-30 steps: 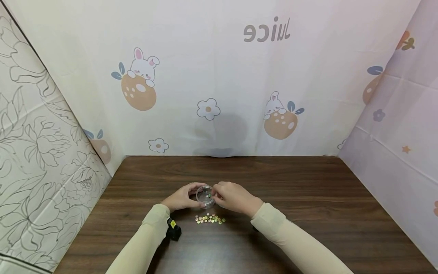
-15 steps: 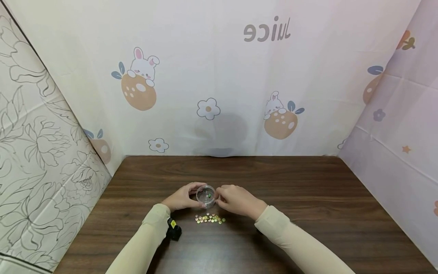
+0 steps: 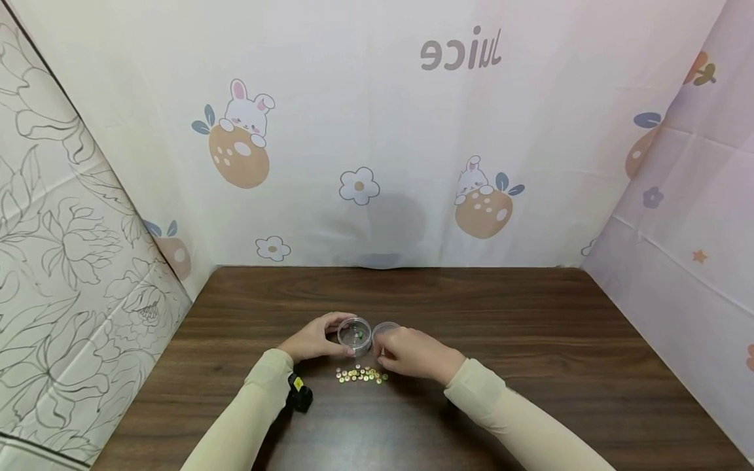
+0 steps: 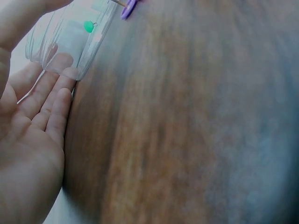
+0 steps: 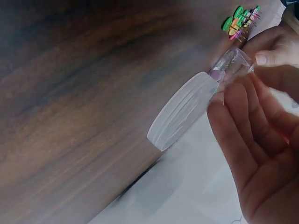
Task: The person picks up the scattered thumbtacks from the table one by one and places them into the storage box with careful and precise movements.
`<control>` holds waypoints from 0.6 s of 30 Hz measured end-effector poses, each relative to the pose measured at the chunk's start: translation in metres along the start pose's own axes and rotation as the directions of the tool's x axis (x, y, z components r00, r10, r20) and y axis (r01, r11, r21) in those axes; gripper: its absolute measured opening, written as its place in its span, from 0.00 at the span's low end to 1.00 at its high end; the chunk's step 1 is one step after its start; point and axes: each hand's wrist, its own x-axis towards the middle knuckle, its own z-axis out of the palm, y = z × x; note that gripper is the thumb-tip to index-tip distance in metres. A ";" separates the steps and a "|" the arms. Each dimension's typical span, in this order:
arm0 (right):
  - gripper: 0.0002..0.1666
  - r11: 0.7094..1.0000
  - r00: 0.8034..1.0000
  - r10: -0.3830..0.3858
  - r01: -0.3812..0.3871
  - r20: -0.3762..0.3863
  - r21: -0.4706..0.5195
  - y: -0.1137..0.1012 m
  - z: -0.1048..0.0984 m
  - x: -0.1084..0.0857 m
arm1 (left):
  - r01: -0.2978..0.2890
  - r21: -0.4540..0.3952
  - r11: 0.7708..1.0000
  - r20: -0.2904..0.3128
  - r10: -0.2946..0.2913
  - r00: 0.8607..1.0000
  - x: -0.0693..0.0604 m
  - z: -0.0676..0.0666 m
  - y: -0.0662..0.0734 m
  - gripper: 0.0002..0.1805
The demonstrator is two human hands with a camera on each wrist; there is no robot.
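Backdrop first: we have a white fabric sheet with bunny-and-fruit prints [image 3: 306,118] behind everything, mirrored "Juice" lettering up top. Below it, our dark brown wood-grain counter [image 3: 559,340]. On the left, a white sheet with black flower line drawings [image 3: 59,229]. Two cream fabric sleeves [image 3: 241,415] come in from the near edge.

Left hand [image 3: 312,341]: fingers wrapped round the jar, thumb on the near side. Right hand [image 3: 418,353]: fingers bent inward, narrow, just right of the jar; we can't tell whether the tips hold anything.

Jar is a clear round plastic jar [image 3: 353,349], on the counter between the hands, mouth up. Just right of it, partly behind the right hand, we see a shallow clear round plastic lid [image 3: 386,326]; can't tell if the two touch. A small black device with a yellow label [image 3: 302,396] sits at the left wrist.

Smallest stuff: a loose cluster of round-headed tacks in green, yellow and pink [image 3: 361,375] on the near side of the jar, metal points showing in our right wrist view. One bright green tack [image 4: 88,26] shows inside the jar. Our left wrist view also catches a purple-headed tack [image 4: 129,8], cut by the top edge, outside the jar.
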 end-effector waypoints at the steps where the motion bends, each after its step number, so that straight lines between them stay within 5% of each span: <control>1: 0.05 1.000 1.000 -0.007 0.007 0.023 0.010 0.000 0.000 -0.001 | -0.005 0.001 1.000 -0.001 0.005 1.000 0.000 0.000 0.000 0.39; 11: 0.07 1.000 0.994 -0.006 0.005 0.112 0.008 -0.001 0.007 -0.007 | 0.003 -0.004 1.000 0.000 -0.003 1.000 0.001 0.001 0.000 0.38; 18: 0.10 0.999 0.997 -0.018 0.021 0.081 -0.045 -0.004 0.011 -0.009 | 0.021 0.022 1.000 -0.016 -0.020 1.000 0.007 0.000 -0.022 0.39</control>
